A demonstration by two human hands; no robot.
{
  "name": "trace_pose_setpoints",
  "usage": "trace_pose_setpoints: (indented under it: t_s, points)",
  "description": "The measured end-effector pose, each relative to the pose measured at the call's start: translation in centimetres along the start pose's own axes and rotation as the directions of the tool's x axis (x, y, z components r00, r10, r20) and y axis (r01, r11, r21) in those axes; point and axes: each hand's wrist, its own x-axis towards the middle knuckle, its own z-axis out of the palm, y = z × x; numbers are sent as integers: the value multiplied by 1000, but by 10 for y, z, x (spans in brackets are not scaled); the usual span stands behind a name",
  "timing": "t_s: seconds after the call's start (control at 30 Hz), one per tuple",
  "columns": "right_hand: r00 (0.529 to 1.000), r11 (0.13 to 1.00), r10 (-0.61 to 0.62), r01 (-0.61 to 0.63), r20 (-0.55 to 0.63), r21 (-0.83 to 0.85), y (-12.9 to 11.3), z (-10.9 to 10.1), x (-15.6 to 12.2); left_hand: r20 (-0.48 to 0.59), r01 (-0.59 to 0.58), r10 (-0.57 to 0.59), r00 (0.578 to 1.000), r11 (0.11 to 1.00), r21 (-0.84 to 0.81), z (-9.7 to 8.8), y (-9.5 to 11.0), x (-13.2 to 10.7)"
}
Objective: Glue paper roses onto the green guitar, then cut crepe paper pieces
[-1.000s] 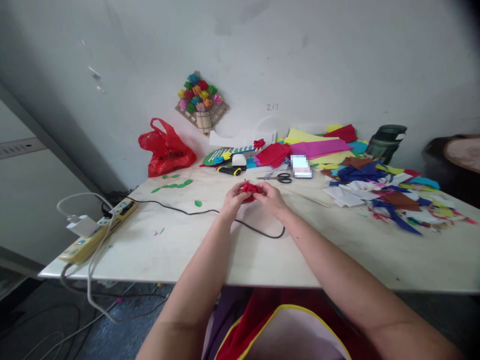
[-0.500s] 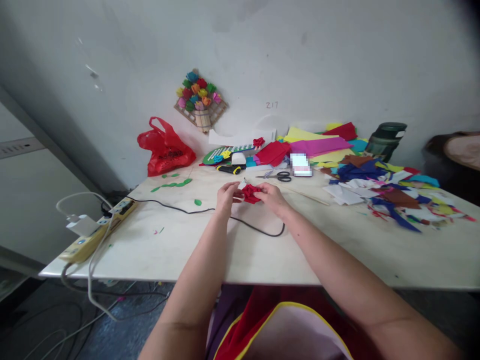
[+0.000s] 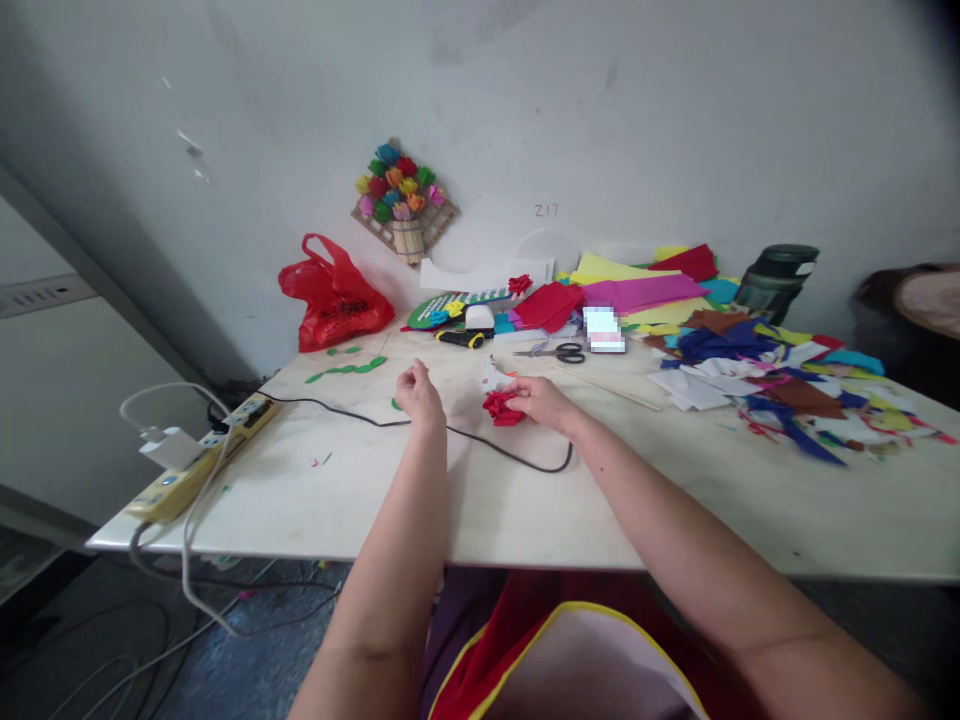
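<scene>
Around the middle of the table (image 3: 300, 515), a red flower (image 3: 500, 408) is sitting at the fingertips of the right hand (image 3: 540, 400), pinched along its right side between thumb and fingers. So it's between the 2 hands but way closer to the right, since the left hand (image 3: 421, 395) is well off to its left, touching none of it. That left hand's fingers are curled in together, and honestly can't tell if they've got anything in them. Green leaf (image 3: 395, 404) peeks out just beside it. Right behind the flower there's some whitish tool (image 3: 493, 377), and scissors (image 3: 559, 352) lie farther back.
</scene>
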Motion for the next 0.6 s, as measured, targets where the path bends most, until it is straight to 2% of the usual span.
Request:
trace_pose_setpoints:
  t_s: [0.1,0.17,0.23,0.33,0.47,0.53,0.6]
  points:
    - [998,986,-61,63,20,-152,12,3,6,70,20,-18,997,1000,-24,3,0,-3]
    - [995,961,-100,101,19,-258,18,5,9,177,41,-34,984,999,-34,5,1,-8]
    - [990,918,-138,132,11,-373,20,5,9,239,66,-56,969,997,-34,6,2,-12]
    - [981,801,-196,164,6,-576,14,3,4,291,109,-97,952,994,-24,5,3,-15]
    - [963,580,-268,148,-17,-801,-1,-1,-7,333,160,-148,931,987,-8,3,5,-17]
    - [958,523,-282,105,-56,-846,-6,-4,-10,337,179,-168,927,984,-2,4,7,-18]
    - [950,514,-292,62,-107,-856,-7,-7,-10,325,193,-183,928,981,1,4,9,-18]
